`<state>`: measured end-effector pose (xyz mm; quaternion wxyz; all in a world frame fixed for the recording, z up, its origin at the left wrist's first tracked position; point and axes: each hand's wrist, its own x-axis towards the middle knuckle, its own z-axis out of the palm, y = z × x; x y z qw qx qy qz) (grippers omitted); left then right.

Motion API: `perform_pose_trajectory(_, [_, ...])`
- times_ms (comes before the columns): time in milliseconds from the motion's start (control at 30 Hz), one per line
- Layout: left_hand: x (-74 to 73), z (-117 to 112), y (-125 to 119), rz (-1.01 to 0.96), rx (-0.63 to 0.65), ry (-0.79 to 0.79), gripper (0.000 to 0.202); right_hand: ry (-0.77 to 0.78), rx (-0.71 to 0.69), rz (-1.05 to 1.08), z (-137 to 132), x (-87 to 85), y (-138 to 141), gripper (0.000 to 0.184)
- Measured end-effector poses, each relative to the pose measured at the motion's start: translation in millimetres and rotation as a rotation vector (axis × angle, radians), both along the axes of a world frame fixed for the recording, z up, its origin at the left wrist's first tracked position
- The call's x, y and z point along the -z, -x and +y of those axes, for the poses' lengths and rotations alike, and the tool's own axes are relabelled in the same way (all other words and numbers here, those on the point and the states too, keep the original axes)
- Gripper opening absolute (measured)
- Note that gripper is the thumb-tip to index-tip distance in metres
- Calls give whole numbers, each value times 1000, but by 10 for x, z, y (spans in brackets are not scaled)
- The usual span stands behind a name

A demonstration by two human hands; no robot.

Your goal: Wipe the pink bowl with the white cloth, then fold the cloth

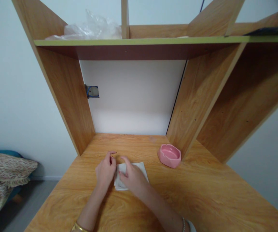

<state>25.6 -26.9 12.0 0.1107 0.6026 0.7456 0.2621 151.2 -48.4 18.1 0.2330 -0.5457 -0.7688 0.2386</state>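
Observation:
A folded white cloth or paper napkin lies flat on the wooden desktop, in the lower middle of the head view. My left hand is at its left edge, fingers loosely bent, with a gap between index finger and thumb. Over the napkin's middle is my right hand, index finger reaching forward and thumb apart. It covers part of the napkin, and whether its fingertips press on it I cannot tell. Neither hand visibly holds anything. To the right stands a pink, faceted ashtray, apart from both hands.
The wooden desktop runs back to a white wall. An upright side panel and a divider flank it. Overhead is a green-edged shelf with a clear plastic bag. A wall box shows blue wire.

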Motion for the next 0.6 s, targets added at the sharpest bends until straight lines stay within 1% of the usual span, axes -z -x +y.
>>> perform_pose_trajectory(100, [-22,-20,-18,27,49,10,22,-26,110,-50,65,-19,-309,29])
perform_pose_trajectory(167, [-34,-41,-45,59,109,25,20,-8,143,-74,94,-4,-512,29])
perform_pose_trajectory(267, [-32,-59,-91,117,189,65,19,19,132,-87,93,52,-707,34])
perform_pose_trajectory(333, [-6,-53,-111,153,207,87,20,39,125,-85,73,105,-747,36])
perform_pose_trajectory(500, [96,-7,-110,243,141,163,27,52,98,-109,35,248,-690,38])
perform_pose_trajectory(600, [115,5,-95,242,135,164,27,55,111,-116,30,287,-689,37])
